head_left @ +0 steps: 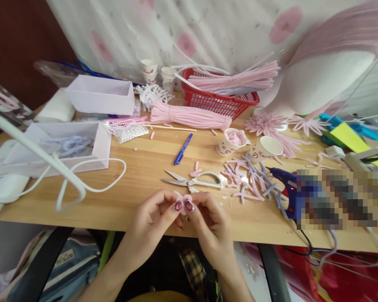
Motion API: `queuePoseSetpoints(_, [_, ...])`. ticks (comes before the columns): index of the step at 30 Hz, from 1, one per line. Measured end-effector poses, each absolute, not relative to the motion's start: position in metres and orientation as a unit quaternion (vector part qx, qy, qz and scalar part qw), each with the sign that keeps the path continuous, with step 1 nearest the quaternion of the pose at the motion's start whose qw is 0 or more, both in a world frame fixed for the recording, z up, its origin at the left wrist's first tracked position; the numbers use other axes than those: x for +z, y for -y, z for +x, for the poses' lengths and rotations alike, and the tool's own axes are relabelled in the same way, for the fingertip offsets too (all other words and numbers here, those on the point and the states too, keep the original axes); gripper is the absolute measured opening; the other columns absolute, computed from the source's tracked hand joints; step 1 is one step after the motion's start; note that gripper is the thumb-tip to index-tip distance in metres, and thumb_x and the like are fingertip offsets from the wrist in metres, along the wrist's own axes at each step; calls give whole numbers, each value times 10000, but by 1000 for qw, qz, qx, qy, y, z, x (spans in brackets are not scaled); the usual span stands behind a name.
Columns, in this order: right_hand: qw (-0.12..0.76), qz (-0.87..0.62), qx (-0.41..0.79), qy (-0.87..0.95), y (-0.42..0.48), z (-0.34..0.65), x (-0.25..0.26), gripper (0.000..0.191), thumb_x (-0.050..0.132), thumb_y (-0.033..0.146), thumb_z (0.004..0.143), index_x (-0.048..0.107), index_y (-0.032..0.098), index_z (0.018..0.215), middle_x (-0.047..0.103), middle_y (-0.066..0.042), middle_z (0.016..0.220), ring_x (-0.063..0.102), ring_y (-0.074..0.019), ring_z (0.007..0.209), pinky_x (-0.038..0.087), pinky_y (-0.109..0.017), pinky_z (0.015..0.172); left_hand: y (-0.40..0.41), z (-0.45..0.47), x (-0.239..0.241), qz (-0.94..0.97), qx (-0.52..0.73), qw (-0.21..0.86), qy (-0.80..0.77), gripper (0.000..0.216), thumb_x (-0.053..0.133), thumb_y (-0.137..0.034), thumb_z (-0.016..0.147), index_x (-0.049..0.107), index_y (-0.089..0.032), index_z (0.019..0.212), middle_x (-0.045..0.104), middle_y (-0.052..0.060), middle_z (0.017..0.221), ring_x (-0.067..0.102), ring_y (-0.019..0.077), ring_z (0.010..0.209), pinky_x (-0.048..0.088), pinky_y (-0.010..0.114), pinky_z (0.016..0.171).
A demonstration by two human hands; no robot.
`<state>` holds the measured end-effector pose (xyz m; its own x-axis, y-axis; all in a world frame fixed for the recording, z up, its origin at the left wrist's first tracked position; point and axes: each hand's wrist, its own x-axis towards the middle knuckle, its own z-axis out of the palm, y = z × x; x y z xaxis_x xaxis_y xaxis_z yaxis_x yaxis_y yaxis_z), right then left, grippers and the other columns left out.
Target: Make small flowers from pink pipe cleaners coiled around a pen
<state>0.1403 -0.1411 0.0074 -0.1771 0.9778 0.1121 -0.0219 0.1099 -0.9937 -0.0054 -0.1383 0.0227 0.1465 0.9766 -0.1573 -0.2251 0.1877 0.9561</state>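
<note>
Left hand [156, 216] and right hand [212, 216], thumbs and fingertips closed together, pinch a small pink piece [187, 197] (partly hidden) at six o'clock from the scissors [190, 183]

Bench [145, 167]: smooth wood, light sheen. Scissors [189, 183]: shiny metal blades, smooth plastic-looking handles. Held pink piece [186, 197]: fuzzy, matt. Pink stem bundle [189, 116]: same fuzzy matt pile. Basket [208, 105]: smooth plastic mesh, slight gloss. Pen [183, 149]: glossy plastic. Cup of pink pieces [226, 147]: paper, mostly matt. Glue gun [286, 182]: smooth plastic. Beads [132, 133]: pearly, glossy.
</note>
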Motion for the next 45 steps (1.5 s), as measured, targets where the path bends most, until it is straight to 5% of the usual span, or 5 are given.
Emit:
queuePoseSetpoints(15, [447,-346,742,360,126,137,11,268,667,402,880,528,192,789,493,74,552,352,-37,421,282,-142,405,146,-15,7,485,505,617,-359,44,726,-159,817,703,-195,807,764,-3,781,725,134,712,588,200,683])
queuePoseSetpoints(19, [471,-341,730,360,126,136,16,193,667,333,889,548,223,995,491,95,568,358,-26,404,291,-119,396,146,-14,11,430,463,707,-318,168,716,-162,831,694,-224,987,767,-2,832,723,126,743,591,212,714])
queuePoseSetpoints(30, [502,-344,694,385,125,131,17,233,621,292,916,461,260,1083,487,118,557,367,-30,380,304,-121,378,142,-9,20,375,441,738,-347,74,755,-211,794,709,-157,772,710,7,661,657,101,581,551,178,583])
queuePoseSetpoints(38, [393,-364,781,321,124,132,9,474,631,642,782,467,217,651,365,86,422,265,-57,342,174,-194,325,149,-15,13,317,429,779,-330,276,761,-281,797,727,-188,1055,755,73,834,718,174,762,583,243,704])
queuePoseSetpoints(45, [423,-370,796,225,126,126,7,402,769,461,694,485,189,610,336,94,467,185,-38,388,154,-186,351,140,-21,11,602,483,504,-388,411,786,-184,743,688,-306,1123,645,41,1045,627,198,989,515,306,898])
